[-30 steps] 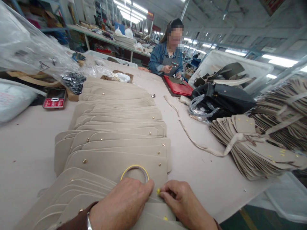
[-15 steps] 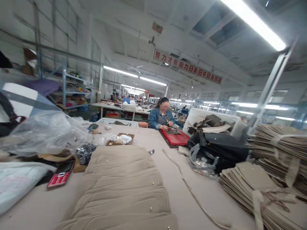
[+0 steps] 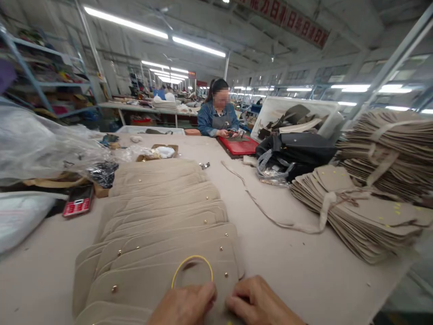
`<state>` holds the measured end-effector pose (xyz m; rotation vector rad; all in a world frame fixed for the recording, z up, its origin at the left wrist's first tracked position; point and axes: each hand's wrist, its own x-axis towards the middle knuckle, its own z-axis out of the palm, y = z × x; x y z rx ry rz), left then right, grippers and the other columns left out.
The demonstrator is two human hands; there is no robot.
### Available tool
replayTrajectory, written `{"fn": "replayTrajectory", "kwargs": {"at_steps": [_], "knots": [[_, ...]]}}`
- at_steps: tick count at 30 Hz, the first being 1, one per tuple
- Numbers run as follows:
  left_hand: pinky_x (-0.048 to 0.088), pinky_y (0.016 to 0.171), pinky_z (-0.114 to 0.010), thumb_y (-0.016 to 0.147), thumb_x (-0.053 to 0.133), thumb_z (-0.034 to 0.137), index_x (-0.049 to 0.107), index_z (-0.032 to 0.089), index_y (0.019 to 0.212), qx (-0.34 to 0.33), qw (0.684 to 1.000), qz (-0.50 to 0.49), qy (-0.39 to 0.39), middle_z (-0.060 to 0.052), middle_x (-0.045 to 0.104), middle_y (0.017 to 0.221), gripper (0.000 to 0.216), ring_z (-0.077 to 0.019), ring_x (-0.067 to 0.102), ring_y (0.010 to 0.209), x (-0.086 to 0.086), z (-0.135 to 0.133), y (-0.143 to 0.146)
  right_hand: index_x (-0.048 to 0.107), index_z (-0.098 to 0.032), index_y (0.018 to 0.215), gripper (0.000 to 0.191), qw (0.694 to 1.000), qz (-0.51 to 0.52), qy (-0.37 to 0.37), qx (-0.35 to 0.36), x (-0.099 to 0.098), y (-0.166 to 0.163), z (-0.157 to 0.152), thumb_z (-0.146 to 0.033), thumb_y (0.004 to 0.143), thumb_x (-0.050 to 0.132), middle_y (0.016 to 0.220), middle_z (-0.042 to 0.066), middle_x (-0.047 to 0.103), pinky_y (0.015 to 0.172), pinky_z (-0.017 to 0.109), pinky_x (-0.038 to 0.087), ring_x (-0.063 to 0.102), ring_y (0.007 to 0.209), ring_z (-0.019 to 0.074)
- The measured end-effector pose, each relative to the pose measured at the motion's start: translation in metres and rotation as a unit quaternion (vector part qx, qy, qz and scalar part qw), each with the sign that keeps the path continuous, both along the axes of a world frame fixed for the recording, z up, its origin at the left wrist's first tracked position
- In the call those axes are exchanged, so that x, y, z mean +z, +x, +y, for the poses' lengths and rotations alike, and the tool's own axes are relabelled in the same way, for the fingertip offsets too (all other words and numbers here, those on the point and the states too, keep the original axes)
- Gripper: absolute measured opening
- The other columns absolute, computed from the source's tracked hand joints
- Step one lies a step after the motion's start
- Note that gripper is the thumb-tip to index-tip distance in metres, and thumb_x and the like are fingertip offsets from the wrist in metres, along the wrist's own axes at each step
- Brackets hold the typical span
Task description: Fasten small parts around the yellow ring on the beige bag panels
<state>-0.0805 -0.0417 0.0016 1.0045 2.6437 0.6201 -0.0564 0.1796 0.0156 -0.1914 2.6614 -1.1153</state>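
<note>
Both my hands are low in the view, over the near end of a long overlapping row of beige flat pieces with small metal studs. The fingers of my left hand are closed, and a thin yellow loop arches up from them over the top pieces. Just to the right, my right hand is curled with its fingers pressed together at the row's right edge. What it holds, if anything, is hidden by the fingers.
Tied stacks of beige pieces stand on the right, near a black bag. A cord lies on the table. At left are a red phone and plastic wrap. Across the table, a person works at a red board.
My view has tilted down, so the table's near part shows more. Both my hands and the yellow loop have come into view over the near beige pieces.
</note>
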Motion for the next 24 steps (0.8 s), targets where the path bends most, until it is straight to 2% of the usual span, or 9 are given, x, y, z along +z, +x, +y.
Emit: {"fn": "replayTrajectory", "kwargs": {"at_steps": [4,7,10,15,19,22,24], "knots": [[0.046,0.06,-0.022,0.097,0.028,0.017,0.046,0.024,0.112,-0.014,0.994,0.004,0.111,0.0,0.069,0.079,0.024,-0.0144,0.066,0.068,0.024,-0.001,-0.001,0.074,-0.018,0.08,0.02,0.991,0.041,-0.121,-0.039,0.009,-0.009,-0.002,-0.022,0.084,0.055,0.071,0.001,0.071,0.062,0.02,0.045,0.062,0.067,0.0141],[0.047,0.061,-0.023,0.097,0.028,0.019,0.031,0.024,0.134,0.004,0.993,0.012,0.116,0.001,0.068,0.079,0.037,-0.0152,0.066,0.069,0.031,-0.001,-0.001,0.072,-0.017,0.088,0.015,0.98,0.104,-0.168,-0.002,0.012,-0.012,-0.009,-0.017,0.082,0.057,0.077,0.002,0.07,0.067,0.022,0.046,0.061,0.069,0.014],[0.049,0.061,-0.023,0.097,0.028,0.018,0.015,0.021,0.145,0.006,0.995,0.006,0.099,0.0,0.069,0.079,0.05,-0.0156,0.067,0.068,0.026,0.0,0.0,0.067,-0.016,0.097,0.02,0.968,0.153,-0.192,0.047,0.011,-0.011,-0.016,-0.011,0.081,0.056,0.083,0.004,0.067,0.071,0.023,0.048,0.061,0.074,0.0144],[0.049,0.055,-0.024,0.096,0.03,0.017,0.015,0.018,0.143,-0.008,0.996,0.032,0.087,-0.003,0.072,0.083,0.049,-0.0179,0.069,0.067,0.012,0.002,0.001,0.063,-0.017,0.091,0.016,0.955,0.229,-0.162,0.097,0.004,-0.012,-0.022,-0.009,0.082,0.052,0.082,0.005,0.067,0.071,0.024,0.048,0.061,0.076,0.0152],[0.049,0.053,-0.027,0.094,0.033,0.013,0.022,0.019,0.138,-0.019,0.994,0.08,0.073,-0.002,0.073,0.085,0.047,-0.0206,0.07,0.067,0.004,0.005,0.0,0.06,-0.019,0.08,0.018,0.933,0.33,-0.092,0.113,-0.005,-0.014,-0.024,-0.009,0.082,0.045,0.069,0.003,0.065,0.06,0.023,0.044,0.059,0.064,0.0141],[0.049,0.057,-0.023,0.095,0.034,0.012,0.04,0.024,0.119,-0.011,0.996,0.043,0.082,0.001,0.072,0.086,0.028,-0.0175,0.07,0.074,0.002,0.008,0.0,0.057,-0.02,0.073,0.019,0.912,0.398,-0.051,0.082,-0.012,-0.014,-0.026,-0.007,0.077,0.043,0.06,0.001,0.062,0.052,0.022,0.04,0.056,0.054,0.013],[0.045,0.054,-0.022,0.095,0.034,0.012,0.045,0.024,0.101,0.0,0.995,0.042,0.089,0.002,0.069,0.079,0.017,-0.0156,0.069,0.069,0.001,0.01,-0.001,0.057,-0.02,0.07,0.02,0.905,0.42,-0.036,0.055,-0.015,-0.014,-0.027,-0.006,0.075,0.043,0.057,0.0,0.06,0.049,0.022,0.039,0.055,0.05,0.0122]]}}
